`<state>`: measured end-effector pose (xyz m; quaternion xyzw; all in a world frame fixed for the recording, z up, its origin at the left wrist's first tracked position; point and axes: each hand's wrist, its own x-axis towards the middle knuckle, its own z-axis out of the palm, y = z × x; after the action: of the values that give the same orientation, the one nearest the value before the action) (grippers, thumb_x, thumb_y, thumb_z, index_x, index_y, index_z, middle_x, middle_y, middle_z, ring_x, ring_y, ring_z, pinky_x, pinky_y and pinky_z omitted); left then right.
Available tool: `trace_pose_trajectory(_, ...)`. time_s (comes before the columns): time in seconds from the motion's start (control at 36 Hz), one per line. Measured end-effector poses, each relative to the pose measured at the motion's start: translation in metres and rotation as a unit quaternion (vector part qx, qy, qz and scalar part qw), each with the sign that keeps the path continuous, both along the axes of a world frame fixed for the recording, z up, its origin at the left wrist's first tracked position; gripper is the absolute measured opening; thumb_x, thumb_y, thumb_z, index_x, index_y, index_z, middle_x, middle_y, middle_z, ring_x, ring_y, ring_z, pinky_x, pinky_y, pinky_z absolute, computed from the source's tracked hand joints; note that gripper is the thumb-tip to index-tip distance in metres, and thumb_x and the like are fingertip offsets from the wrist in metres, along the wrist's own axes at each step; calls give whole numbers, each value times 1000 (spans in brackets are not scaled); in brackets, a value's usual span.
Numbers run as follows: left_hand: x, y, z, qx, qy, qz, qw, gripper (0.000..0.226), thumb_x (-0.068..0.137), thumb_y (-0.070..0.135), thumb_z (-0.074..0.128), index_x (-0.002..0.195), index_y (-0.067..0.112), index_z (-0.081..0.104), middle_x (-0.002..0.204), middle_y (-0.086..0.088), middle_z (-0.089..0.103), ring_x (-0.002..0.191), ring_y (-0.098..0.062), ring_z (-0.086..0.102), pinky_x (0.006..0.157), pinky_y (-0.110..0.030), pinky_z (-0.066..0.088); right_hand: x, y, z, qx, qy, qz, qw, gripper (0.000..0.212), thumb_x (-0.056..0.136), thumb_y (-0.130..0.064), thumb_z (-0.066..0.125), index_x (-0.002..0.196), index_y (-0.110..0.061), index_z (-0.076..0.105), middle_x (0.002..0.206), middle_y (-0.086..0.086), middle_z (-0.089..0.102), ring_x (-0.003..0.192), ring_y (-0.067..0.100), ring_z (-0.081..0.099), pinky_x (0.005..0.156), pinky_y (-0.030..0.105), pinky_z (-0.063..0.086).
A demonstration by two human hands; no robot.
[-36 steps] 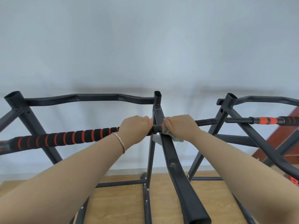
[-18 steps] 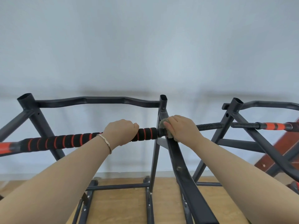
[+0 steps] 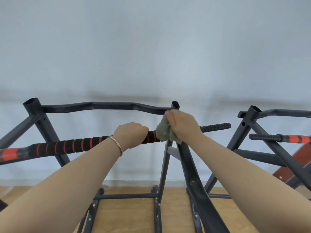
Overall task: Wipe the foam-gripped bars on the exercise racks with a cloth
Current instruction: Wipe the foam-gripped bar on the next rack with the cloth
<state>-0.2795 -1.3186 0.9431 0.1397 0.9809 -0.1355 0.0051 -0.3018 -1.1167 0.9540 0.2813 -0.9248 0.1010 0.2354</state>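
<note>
A black foam-gripped bar with orange rings (image 3: 70,146) runs from the left edge to the middle upright of the near black rack (image 3: 161,167). My left hand (image 3: 130,134) is closed around this bar close to its right end. My right hand (image 3: 184,126) presses a grey-green cloth (image 3: 164,130) against the bar's end, where the bar meets the upright. The cloth reaches up to the rack's top rail. A ribbed black bar end (image 3: 217,127) sticks out to the right of my right hand.
The rack's wavy top rail (image 3: 101,105) spans between two open tube ends. A second rack (image 3: 252,125) stands at the right with its own black and orange bar (image 3: 284,138). A pale wall is behind. Wooden floor (image 3: 127,214) lies below, and a red-brown object (image 3: 289,172) sits at the right edge.
My left hand slid left along the foam bar, away from the upright. My right hand rose with the cloth, which now shows more and hangs open. The view tilted downward.
</note>
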Motion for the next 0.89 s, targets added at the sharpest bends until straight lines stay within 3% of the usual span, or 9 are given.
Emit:
trace_pose_trajectory(0.08,0,-1,0,-4,0,-1,1000,19,86,1,50,98,14,42,72,1,38,76,-24,50,62,-35,44,-6,-2,12,-57,-21,11,998,28,107,-21,37,104,-6,61,94,9,63,86,30,58,76,45,48)
trace_pose_trajectory(0.19,0,0,-3,-9,6,6,1000,22,91,6,49,113,13,49,78,1,39,81,-25,48,63,-36,42,-3,-5,-5,136,-100,79,983,20,106,-24,38,97,-17,55,95,0,58,93,22,54,75,42,48)
trace_pose_trajectory(0.28,-1,-1,-6,-12,13,6,1000,22,94,12,49,116,13,50,83,0,43,81,-25,48,63,-36,42,-5,-3,-13,147,-82,85,982,22,106,-38,34,93,-27,48,88,-12,51,83,14,51,70,34,43)
trace_pose_trajectory(0.36,-1,-2,-7,-11,19,4,1000,21,94,13,50,115,13,50,81,0,44,79,-24,50,61,-36,42,-10,-2,-16,145,-57,74,985,29,106,-39,33,111,-23,58,97,-7,58,88,17,56,73,35,46)
trace_pose_trajectory(0.53,3,-6,-8,-7,43,-11,999,16,93,13,51,107,15,45,78,-1,47,74,-24,51,56,-34,41,-13,-1,-10,-42,-86,32,995,39,95,-52,50,107,-16,60,91,-4,50,83,16,48,74,29,37)
trace_pose_trajectory(0.58,0,-6,-8,31,51,-3,998,12,95,16,49,106,16,46,87,0,53,77,-23,53,58,-34,46,-8,5,-5,-83,-160,22,983,34,92,-51,60,102,-21,47,79,-4,52,71,14,49,65,29,39)
trace_pose_trajectory(0.67,-7,-4,-7,241,18,51,969,30,101,39,37,125,27,51,111,5,60,95,-19,57,78,-39,52,0,20,-4,-109,-174,37,978,38,90,-53,63,85,-20,44,72,-5,54,64,10,46,58,25,36)
trace_pose_trajectory(0.75,-12,5,-4,370,-46,35,927,44,97,51,44,138,33,45,118,8,59,104,-15,57,80,-37,54,3,32,-9,-56,-163,80,982,39,83,-57,70,90,-21,53,88,-10,55,81,9,46,70,25,35)
trace_pose_trajectory(0.89,-19,11,3,437,-79,20,896,49,93,43,57,140,29,47,114,15,64,101,-5,60,77,-23,51,3,35,-32,21,-89,96,991,48,81,-45,77,116,-18,57,112,-8,56,100,15,48,89,33,40)
